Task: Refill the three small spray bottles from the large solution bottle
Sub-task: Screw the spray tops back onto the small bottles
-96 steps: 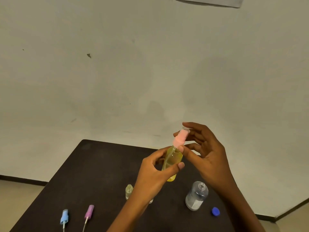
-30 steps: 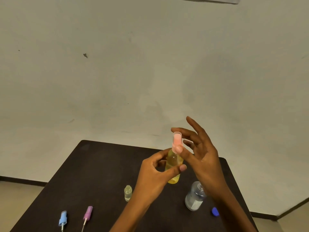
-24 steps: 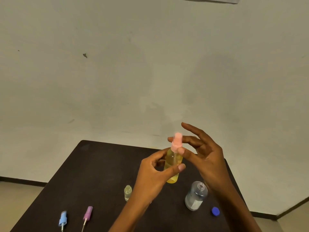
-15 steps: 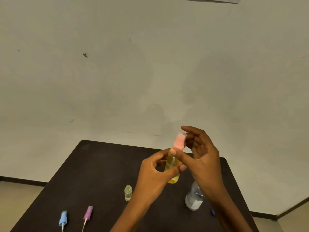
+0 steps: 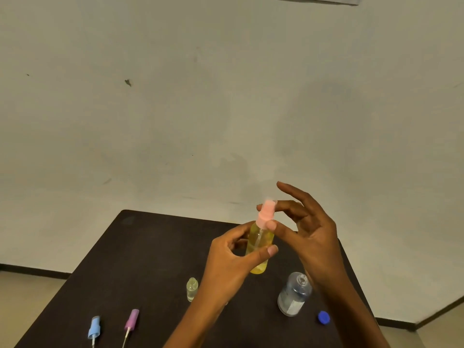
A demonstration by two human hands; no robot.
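Yellow bottle: the small clear spray bottle with yellow liquid [image 5: 259, 247] is held up above the dark surface [image 5: 150, 259], upright.
Left hand: the left hand [image 5: 233, 262] is clamped around the bottle's body, thumb in front.
Right hand: the right hand [image 5: 306, 229] is at the pink plastic spray top [image 5: 265, 214]. Half a second ago its fingers were curled around the top; now they are spread apart, and only the thumb tip is seen touching the collar.
What it means: the top is probably being twisted on in short turns. One bottle looks nearly done.
Still to do: a small clear bottle with no top [image 5: 192, 289] is standing on the surface. A blue spray top [image 5: 94, 329] and a purple spray top [image 5: 131, 319] are lying near the front edge.
Big bottle: the large clear solution bottle [image 5: 294, 295] is standing open, with its round blue cap [image 5: 324, 317] beside it.
Hard to see: the third small bottle is hidden, maybe behind the left arm. The pink top is blurred. How tight it sits cannot be told.
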